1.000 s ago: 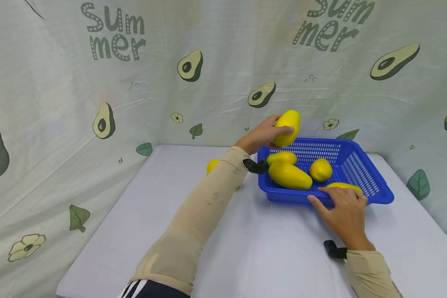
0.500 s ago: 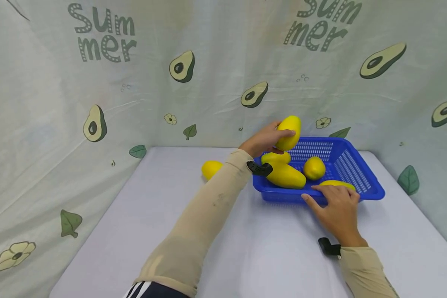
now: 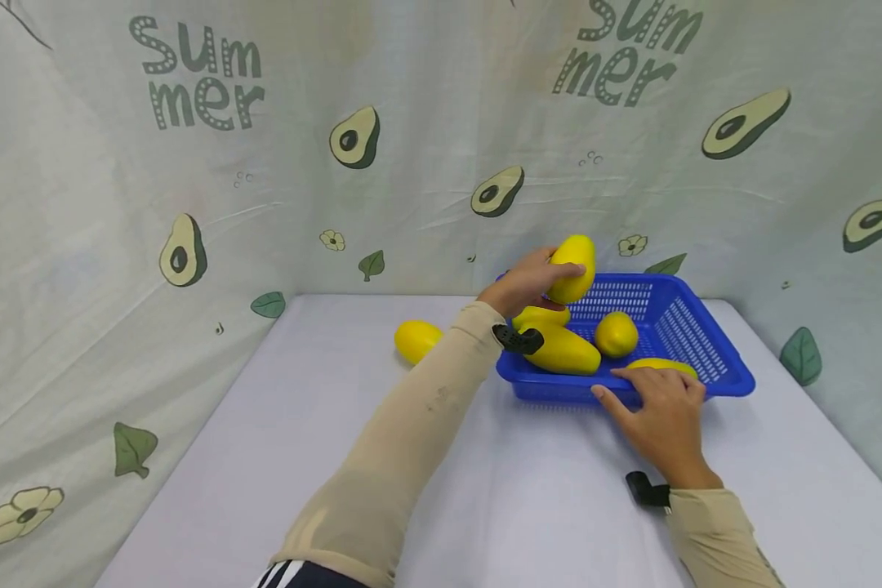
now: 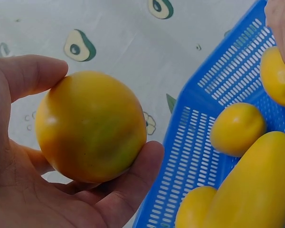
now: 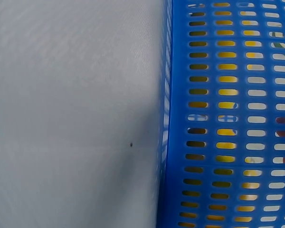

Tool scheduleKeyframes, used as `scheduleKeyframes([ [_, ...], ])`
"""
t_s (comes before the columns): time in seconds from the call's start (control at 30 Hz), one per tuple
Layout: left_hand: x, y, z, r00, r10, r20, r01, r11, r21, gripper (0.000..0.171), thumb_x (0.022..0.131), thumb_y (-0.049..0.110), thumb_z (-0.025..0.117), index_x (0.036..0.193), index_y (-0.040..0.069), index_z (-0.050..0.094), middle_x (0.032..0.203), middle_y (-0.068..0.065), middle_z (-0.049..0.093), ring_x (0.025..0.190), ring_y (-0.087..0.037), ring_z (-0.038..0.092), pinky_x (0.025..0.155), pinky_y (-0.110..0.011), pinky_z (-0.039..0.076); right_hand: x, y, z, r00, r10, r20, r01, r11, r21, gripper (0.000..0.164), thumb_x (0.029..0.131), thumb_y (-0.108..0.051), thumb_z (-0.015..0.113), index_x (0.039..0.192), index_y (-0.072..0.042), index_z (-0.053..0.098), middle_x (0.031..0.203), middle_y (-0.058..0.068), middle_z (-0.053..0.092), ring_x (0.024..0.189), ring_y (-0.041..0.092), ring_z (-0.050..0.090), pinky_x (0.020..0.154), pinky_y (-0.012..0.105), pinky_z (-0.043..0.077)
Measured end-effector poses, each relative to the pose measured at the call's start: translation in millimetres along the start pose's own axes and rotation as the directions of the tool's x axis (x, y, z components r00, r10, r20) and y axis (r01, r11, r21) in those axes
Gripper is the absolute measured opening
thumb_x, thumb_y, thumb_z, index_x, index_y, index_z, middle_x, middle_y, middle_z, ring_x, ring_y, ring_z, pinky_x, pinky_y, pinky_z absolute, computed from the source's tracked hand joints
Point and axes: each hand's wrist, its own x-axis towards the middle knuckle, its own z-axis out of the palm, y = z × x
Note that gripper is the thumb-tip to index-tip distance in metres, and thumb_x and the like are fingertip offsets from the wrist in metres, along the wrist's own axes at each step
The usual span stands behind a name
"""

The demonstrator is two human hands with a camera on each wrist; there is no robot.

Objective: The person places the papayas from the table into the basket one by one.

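My left hand (image 3: 531, 280) holds a yellow mango (image 3: 575, 269) above the back left part of a blue plastic basket (image 3: 625, 389). In the left wrist view the thumb and fingers wrap around this mango (image 4: 91, 126), which has a greenish patch. My right hand (image 3: 665, 416) grips the basket's front rim, thumb outside and fingers over the edge beside a yellow fruit (image 3: 663, 366). Also inside are a long yellow fruit (image 3: 562, 351), a smaller one (image 3: 536, 316) behind it, and a rounded one (image 3: 616, 335). The right wrist view catches only the basket's slotted wall (image 5: 218, 142) and tabletop.
Another yellow fruit (image 3: 416, 340) lies on the white table (image 3: 323, 408), left of the basket and partly behind my left forearm. A cloth (image 3: 412, 98) printed with avocados hangs behind and along the sides of the table.
The left hand has lowered slightly with the mango toward the basket. The head view has turned a little to the right, uncovering more of the fruit on the table. The right hand stays at the rim.
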Motion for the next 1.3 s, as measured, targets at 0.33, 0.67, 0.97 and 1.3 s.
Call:
scheduleKeyframes([
  [0.33, 4.4, 3.6, 2.9, 1.0, -0.004, 0.011, 0.004, 1.0, -0.014, 0.057, 0.096, 0.03, 0.068, 0.144, 0.012, 0.043, 0.11, -0.005, 0.06, 0.096, -0.022, 0.062, 0.083, -0.04, 0.058, 0, -2, -2, 1.0, -0.004, 0.0, 0.004, 1.0, 0.002, 0.05, 0.086, -0.046, 0.076, 0.114, -0.006, 0.07, 0.109, 0.02, 0.069, 0.112, 0.044, 0.05, 0.091, 0.064, 0.025],
  [0.67, 6.2, 19.7, 15.3, 1.0, -0.006, -0.023, 0.006, 0.999, 0.037, 0.067, 0.095, 0.027, 0.071, 0.151, 0.012, 0.038, 0.123, -0.005, 0.059, 0.097, -0.019, 0.064, 0.084, -0.038, 0.057, 1, -2, -3, 1.0, 0.009, 0.014, -0.009, 1.0, -0.007, 0.051, 0.086, -0.047, 0.075, 0.115, -0.006, 0.07, 0.11, 0.021, 0.068, 0.114, 0.045, 0.049, 0.092, 0.065, 0.025],
  [0.97, 6.1, 9.0, 12.5, 0.999, -0.053, 0.002, 0.052, 0.99, 0.13, 0.038, 0.098, 0.031, 0.065, 0.128, 0.008, 0.06, 0.128, -0.005, 0.062, 0.118, -0.027, 0.058, 0.085, -0.038, 0.057, 2, -2, -4, 1.0, -0.001, 0.013, 0.001, 1.0, 0.004, 0.051, 0.087, -0.048, 0.074, 0.116, -0.006, 0.07, 0.111, 0.02, 0.068, 0.112, 0.043, 0.05, 0.09, 0.062, 0.026],
  [1.3, -1.0, -1.9, -25.2, 0.997, -0.035, 0.073, 0.021, 0.983, 0.18, 0.036, 0.103, 0.031, 0.057, 0.13, 0.008, 0.059, 0.119, -0.004, 0.062, 0.11, -0.02, 0.063, 0.084, -0.032, 0.056, 4, 1, -1, 1.0, -0.016, -0.007, 0.016, 1.0, 0.021, 0.049, 0.086, -0.046, 0.076, 0.115, -0.007, 0.071, 0.108, 0.018, 0.069, 0.108, 0.04, 0.052, 0.09, 0.062, 0.025],
])
